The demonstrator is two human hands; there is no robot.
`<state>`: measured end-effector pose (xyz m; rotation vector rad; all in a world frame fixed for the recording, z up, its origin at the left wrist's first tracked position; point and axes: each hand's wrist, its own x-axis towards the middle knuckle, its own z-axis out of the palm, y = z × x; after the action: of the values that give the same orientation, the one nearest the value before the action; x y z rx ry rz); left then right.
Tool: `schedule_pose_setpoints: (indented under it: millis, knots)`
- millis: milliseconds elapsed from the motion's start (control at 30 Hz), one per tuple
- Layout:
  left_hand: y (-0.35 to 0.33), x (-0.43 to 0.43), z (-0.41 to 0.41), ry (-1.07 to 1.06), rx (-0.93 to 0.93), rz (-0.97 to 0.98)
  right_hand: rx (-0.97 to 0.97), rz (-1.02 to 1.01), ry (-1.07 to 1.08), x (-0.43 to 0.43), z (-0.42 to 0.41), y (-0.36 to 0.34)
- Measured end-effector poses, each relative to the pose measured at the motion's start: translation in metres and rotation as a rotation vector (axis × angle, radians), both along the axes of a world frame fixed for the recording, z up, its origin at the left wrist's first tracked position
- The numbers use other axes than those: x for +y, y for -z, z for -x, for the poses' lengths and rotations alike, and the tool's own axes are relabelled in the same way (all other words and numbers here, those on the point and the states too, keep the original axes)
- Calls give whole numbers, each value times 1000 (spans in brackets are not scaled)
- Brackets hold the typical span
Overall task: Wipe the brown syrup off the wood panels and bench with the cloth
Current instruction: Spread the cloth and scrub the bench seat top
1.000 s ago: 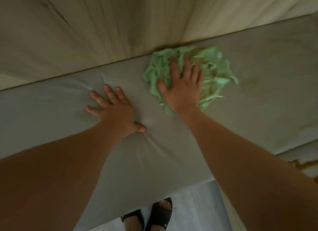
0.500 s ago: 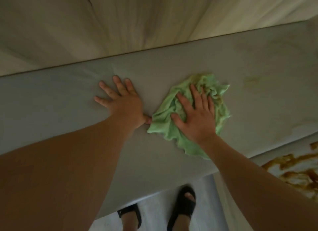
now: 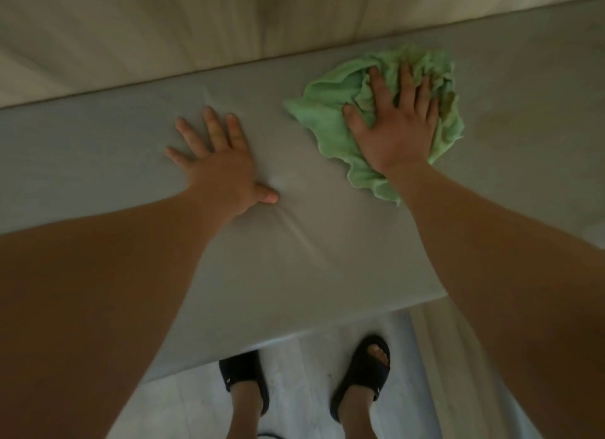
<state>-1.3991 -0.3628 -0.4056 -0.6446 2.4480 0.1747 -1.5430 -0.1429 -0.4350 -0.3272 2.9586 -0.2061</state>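
A crumpled green cloth with brownish stains lies on the grey padded bench, close to the bench's far edge. My right hand presses flat on the cloth, fingers spread and straight. To its left my left hand rests palm down on the bare bench cushion, fingers spread, dimpling the padding. A faint yellowish smear shows on the bench just right of the cloth. Pale wood panels rise behind the bench.
My two feet in black sandals stand on a light floor below the bench's near edge. A pale panel runs at the lower right, mostly hidden by my right forearm.
My right hand has slid the cloth away from my left hand, up and to the right toward the back edge. The left hand stays planted. The syrup-stained panel at lower right has left view.
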Motion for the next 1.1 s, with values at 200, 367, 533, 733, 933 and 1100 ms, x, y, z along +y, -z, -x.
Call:
schedule_pose_setpoints:
  millis: [200,367,533,733,933,1100]
  knots:
    - [-6,24,-8,47,63,94,34,-17,-40,82,-50,1]
    - [-7,53,-24,372,270,16,42,-40,-33,120,-102,6]
    - [-5,115,-30,545,625,-228,86,23,4,138,-153,13]
    - [-19,189,-40,608,562,-299,198,152,32,149,-208,19]
    - [-8,207,-69,585,369,-241,202,282,117,150,-266,30]
    - [-11,217,-77,382,347,-367,67,429,160,154,-276,0]
